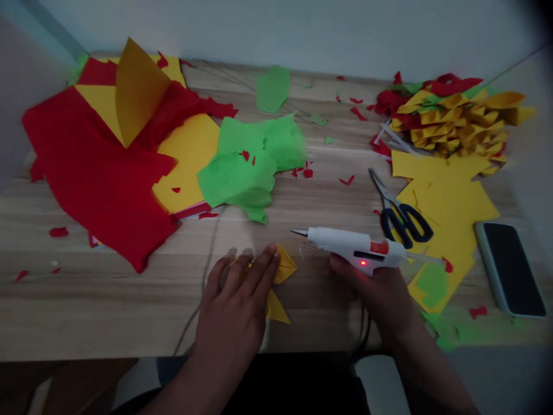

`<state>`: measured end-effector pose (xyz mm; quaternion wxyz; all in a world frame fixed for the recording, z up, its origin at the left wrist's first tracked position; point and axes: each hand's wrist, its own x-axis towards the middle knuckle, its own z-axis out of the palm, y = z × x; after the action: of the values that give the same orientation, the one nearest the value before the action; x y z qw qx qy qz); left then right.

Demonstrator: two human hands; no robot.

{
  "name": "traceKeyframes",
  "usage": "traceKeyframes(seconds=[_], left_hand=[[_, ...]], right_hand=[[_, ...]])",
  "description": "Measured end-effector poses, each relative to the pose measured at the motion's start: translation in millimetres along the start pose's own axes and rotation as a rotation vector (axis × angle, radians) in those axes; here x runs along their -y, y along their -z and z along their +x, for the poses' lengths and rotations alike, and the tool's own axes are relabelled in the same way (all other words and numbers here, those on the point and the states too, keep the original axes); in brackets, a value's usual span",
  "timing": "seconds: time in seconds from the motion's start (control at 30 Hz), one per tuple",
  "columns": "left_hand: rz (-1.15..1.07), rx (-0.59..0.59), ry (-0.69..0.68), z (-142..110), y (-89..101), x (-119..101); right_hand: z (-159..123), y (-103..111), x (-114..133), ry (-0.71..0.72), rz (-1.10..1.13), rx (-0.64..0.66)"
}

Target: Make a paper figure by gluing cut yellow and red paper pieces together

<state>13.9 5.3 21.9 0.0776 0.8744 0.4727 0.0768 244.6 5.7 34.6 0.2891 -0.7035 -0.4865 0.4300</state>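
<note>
1. Pressing folded yellow paper [286, 266] onto the wooden surface [315, 323], my left hand [235, 305] has its fingers extended, not curled shut.
2. My right hand [389, 294] grips the white glue gun [337, 237] by its handle, nozzle [299, 232] pointing left, near the scissors [404, 222].
3. I judge the paper light and easily creased, best held by edges; the gun is stiff, its nozzle likely hot.

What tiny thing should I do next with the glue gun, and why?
Maybe ease the white plastic glue gun a little nearer to the folded yellow paper, keeping its metal tip off your fingers. Your right hand already holds the gun, its red light is lit, and your left hand presses the paper on the wooden table.
</note>
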Motion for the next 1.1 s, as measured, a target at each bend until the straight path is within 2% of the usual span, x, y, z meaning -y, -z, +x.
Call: traceKeyframes(seconds=[0.27,0.4,0.5,0.7,0.83,1.1], left_hand=[[-0.086,-0.064,0.026,3,-5.9,6],[-0.153,-0.200,0.072,2,-0.8,8],[-0.219,-0.295,0.017,2,-1.3,4],[-0.228,-0.211,0.103,5,-15.0,-9],[-0.270,-0.211,0.098,3,-17.2,-4],[-0.342,-0.329,0.019,-2,-22.1,8]], right_hand=[[-10,-1,3,0.042,-0.038,-0.053],[-20,1,1,0.023,-0.034,-0.112],[-26,1,-2,0.014,-0.026,-0.149],[-31,2,-6,0.091,-0.171,-0.119],[-32,10,-5,0.174,-0.281,-0.030],[-29,27,-3,0.224,-0.385,0.196]])
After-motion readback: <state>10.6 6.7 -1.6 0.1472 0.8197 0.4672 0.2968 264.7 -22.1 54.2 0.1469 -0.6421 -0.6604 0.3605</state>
